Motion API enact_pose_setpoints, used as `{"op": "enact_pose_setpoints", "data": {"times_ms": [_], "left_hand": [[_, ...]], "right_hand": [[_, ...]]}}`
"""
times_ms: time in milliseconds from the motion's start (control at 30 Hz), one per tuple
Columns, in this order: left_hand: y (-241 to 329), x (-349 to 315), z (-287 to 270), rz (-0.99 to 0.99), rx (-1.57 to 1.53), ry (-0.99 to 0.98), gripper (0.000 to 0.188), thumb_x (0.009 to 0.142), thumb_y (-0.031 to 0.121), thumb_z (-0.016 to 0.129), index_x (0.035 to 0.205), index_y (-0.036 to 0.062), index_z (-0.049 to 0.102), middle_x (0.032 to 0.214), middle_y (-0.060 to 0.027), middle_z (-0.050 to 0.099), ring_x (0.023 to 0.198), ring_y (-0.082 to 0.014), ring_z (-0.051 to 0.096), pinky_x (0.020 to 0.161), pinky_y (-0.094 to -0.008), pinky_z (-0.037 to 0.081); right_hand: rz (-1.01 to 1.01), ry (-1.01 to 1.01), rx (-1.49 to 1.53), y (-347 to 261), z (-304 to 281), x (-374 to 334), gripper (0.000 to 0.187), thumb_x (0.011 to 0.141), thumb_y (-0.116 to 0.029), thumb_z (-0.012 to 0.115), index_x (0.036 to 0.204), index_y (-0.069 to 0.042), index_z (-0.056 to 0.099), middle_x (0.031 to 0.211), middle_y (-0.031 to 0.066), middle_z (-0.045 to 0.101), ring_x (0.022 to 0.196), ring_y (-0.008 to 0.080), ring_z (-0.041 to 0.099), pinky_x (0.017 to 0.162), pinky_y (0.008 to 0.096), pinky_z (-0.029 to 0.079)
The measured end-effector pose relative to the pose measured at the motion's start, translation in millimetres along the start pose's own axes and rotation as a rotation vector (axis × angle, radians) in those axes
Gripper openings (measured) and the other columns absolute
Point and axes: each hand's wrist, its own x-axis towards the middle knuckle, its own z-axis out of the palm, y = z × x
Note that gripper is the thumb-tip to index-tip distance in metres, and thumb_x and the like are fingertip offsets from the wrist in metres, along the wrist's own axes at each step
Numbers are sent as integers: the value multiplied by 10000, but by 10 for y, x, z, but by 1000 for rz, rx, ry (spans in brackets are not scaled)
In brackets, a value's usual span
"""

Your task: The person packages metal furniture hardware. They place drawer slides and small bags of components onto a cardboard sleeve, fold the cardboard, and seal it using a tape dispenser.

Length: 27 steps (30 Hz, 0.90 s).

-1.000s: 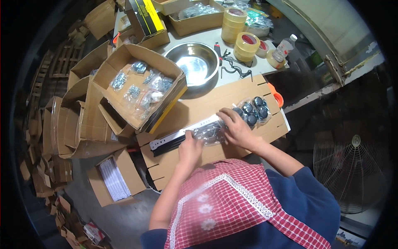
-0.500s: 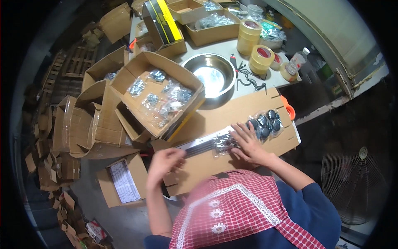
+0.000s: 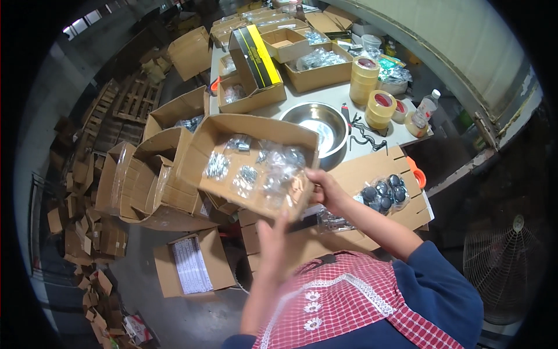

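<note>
Head view: the open-topped cardboard box (image 3: 195,154) is at the near left of the steel basin (image 3: 290,115), overlapping the slotted cardboard sheet (image 3: 363,168) in view; its underside is hidden. The right hand (image 3: 328,192) has its fingers bent onto the box's right wall, gripping it. The left hand (image 3: 272,235) is blurred at the near corner; whether it grips cannot be told. Clear bags of small hardware (image 3: 244,179) lie inside. Judged moderate in weight, with stiff but bendable walls; slick bags may slide. Opposite walls offer the soundest hold.
</note>
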Motion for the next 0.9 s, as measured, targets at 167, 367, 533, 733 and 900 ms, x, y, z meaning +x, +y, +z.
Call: {"op": "enact_pose_setpoints", "data": {"times_ms": [167, 367, 533, 733, 900], "left_hand": [[-103, -498, -589, 0, -387, -188, 1016, 826, 836, 514, 1518, 106, 380, 1446, -177, 551, 1316, -369, 539, 1102, -675, 389], [43, -23, -1837, -188, -463, -223, 1212, 670, 900, 587, 1515, 52, 401, 1461, -118, 540, 1296, -303, 556, 1043, -499, 500], [157, -162, -1816, -265, -221, -292, 1003, 730, 594, 839, 1455, 8, 469, 1391, -124, 599, 1258, -285, 589, 1001, -446, 534], [637, -313, -1209, -416, 117, -18, 466, 692, 85, 746, 1119, -79, 658, 1014, -143, 711, 901, -282, 701, 859, -410, 575], [521, -662, -1302, -350, -145, 97, 360, 686, 62, 625, 1031, -42, 632, 976, -130, 673, 906, -299, 675, 884, -442, 576]], "right_hand": [[-78, 115, 28, -189, -525, -793, 344, 812, -412, 694, 934, -93, 649, 733, -11, 627, 533, 58, 542, 469, 201, 426], [-54, 120, -223, -851, -957, -1259, 816, 712, -382, 692, 1387, 34, 496, 1159, 159, 666, 1031, 273, 672, 937, 401, 543], [-226, 67, -451, -953, -760, -1263, 1001, 625, -464, 698, 1442, 37, 410, 1305, 160, 550, 1166, 246, 554, 1008, 382, 445], [-452, 4, -545, -1058, -703, -1021, 1069, 686, -507, 725, 1536, 10, 333, 1471, 166, 465, 1343, 252, 454, 1138, 382, 337], [-309, 99, -364, -1090, -351, -784, 955, 807, -486, 686, 1555, -9, 334, 1513, 163, 442, 1376, 244, 430, 1159, 378, 311]]}}
